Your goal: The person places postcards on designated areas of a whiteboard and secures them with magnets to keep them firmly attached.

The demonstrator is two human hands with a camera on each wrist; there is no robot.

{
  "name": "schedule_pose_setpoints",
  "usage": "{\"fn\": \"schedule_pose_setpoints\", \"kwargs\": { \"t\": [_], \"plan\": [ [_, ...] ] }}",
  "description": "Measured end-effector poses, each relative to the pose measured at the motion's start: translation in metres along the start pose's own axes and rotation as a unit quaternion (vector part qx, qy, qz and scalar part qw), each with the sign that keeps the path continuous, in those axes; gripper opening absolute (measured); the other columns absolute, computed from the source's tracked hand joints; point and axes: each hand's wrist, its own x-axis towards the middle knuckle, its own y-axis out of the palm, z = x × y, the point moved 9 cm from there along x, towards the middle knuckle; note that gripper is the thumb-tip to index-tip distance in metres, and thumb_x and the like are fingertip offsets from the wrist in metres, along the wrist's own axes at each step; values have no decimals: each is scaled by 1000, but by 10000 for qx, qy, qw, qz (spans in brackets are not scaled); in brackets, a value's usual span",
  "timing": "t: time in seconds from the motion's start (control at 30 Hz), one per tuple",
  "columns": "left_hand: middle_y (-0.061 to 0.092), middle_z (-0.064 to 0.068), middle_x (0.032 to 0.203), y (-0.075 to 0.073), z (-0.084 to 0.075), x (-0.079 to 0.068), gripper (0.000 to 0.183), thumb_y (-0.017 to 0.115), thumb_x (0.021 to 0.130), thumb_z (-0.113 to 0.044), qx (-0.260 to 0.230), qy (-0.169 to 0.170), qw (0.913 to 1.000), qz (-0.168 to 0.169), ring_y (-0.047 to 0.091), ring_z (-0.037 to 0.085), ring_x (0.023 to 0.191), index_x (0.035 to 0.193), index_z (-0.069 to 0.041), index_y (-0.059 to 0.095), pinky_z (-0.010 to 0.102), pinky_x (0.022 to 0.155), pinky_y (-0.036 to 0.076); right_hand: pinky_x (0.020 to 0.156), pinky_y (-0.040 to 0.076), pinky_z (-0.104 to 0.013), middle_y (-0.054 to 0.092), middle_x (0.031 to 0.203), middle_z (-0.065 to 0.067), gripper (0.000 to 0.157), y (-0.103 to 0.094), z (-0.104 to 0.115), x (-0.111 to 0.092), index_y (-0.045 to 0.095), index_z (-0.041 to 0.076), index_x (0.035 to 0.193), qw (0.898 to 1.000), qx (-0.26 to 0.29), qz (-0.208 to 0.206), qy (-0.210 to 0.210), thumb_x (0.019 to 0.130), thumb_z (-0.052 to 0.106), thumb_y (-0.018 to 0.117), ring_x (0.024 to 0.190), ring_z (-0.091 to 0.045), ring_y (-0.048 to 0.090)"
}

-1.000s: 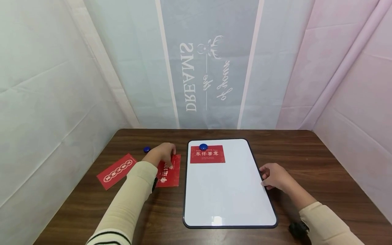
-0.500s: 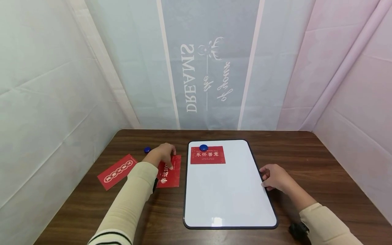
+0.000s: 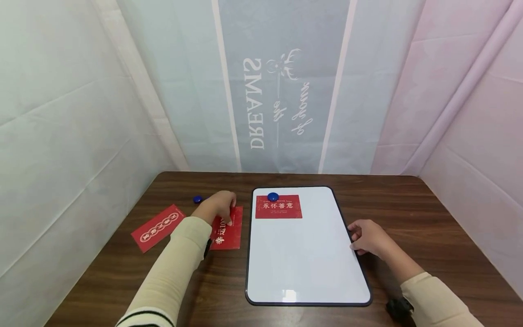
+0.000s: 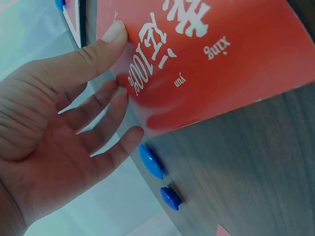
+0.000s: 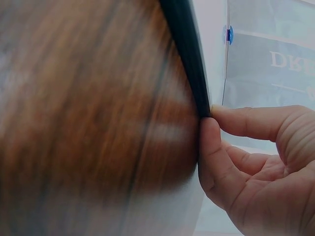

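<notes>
My left hand (image 3: 220, 206) is at the far edge of a red card (image 3: 230, 234) with white lettering, lying left of the whiteboard (image 3: 304, 259). In the left wrist view the thumb lies on the face of the card (image 4: 226, 73), with the other fingertips at its edge, so the card's edge is pinched. My right hand (image 3: 367, 237) grips the whiteboard's right edge; the right wrist view shows thumb and forefinger on its black frame (image 5: 187, 54). A second red card (image 3: 278, 211) lies at the board's upper left, a blue round magnet (image 3: 273, 196) on its top edge.
Another red card (image 3: 158, 227) lies slanted farther left on the brown wooden table (image 3: 408, 200). Two blue magnets show beyond the left hand in its wrist view, a nearer magnet (image 4: 151, 161) and a farther magnet (image 4: 171, 198). Fabric walls (image 3: 278, 100) enclose the table.
</notes>
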Motion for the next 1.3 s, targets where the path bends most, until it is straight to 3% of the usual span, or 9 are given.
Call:
{"fn": "schedule_pose_setpoints", "kwargs": {
  "t": [0.17, 0.3, 0.63, 0.93, 1.13, 1.3],
  "plan": [
    [57, 10, 109, -1, 1, -4, 67, 91, 65, -9, -353, -71, 9993, -40, 55, 27, 102, 119, -10, 52, 44, 82, 56, 60, 57, -34, 54, 82, -12, 53, -1, 0, -1, 52, -14, 122, 10000, 15, -12, -4, 76, -7, 77, 67, -22, 56],
    [56, 12, 116, 0, 3, -4, 76, 91, 65, -11, -321, -145, 9993, -78, 55, 30, 108, 130, -11, 51, 47, 84, 55, 60, 58, -34, 54, 81, -12, 52, -1, 0, -1, 52, -14, 122, 10000, -16, -20, -36, 76, -7, 77, 67, -22, 56],
    [55, 9, 114, -2, 4, -2, 70, 93, 61, -16, 77, -95, 9997, -203, 53, 29, 107, 122, -14, 58, 46, 81, 56, 61, 58, -34, 54, 81, -12, 52, -2, 0, -1, 52, -15, 121, 10000, 1, -7, -35, 76, -7, 77, 68, -22, 56],
    [57, 7, 113, 0, 7, -3, 75, 94, 60, -14, -245, -83, 9995, -155, 54, 29, 107, 124, -16, 55, 44, 79, 57, 61, 58, -34, 54, 82, -12, 52, -1, -1, -1, 53, -14, 121, 10000, 14, -25, -10, 77, -7, 77, 67, -22, 56],
    [58, 7, 109, -3, 4, -8, 65, 93, 61, -13, -155, 17, 9999, -18, 55, 27, 101, 117, -15, 59, 42, 75, 58, 60, 58, -34, 54, 81, -12, 52, 1, -1, -1, 53, -14, 122, 10000, 38, -35, -19, 76, -7, 77, 65, -21, 56],
    [58, 8, 106, -14, -4, -9, 50, 87, 67, -4, -207, 184, 9996, -33, 56, 27, 97, 112, -13, 64, 43, 76, 58, 60, 57, -33, 54, 81, -12, 51, -2, -1, -2, 53, -13, 121, 10000, 5, -91, -19, 76, -7, 77, 63, -21, 56]
  ]
}}
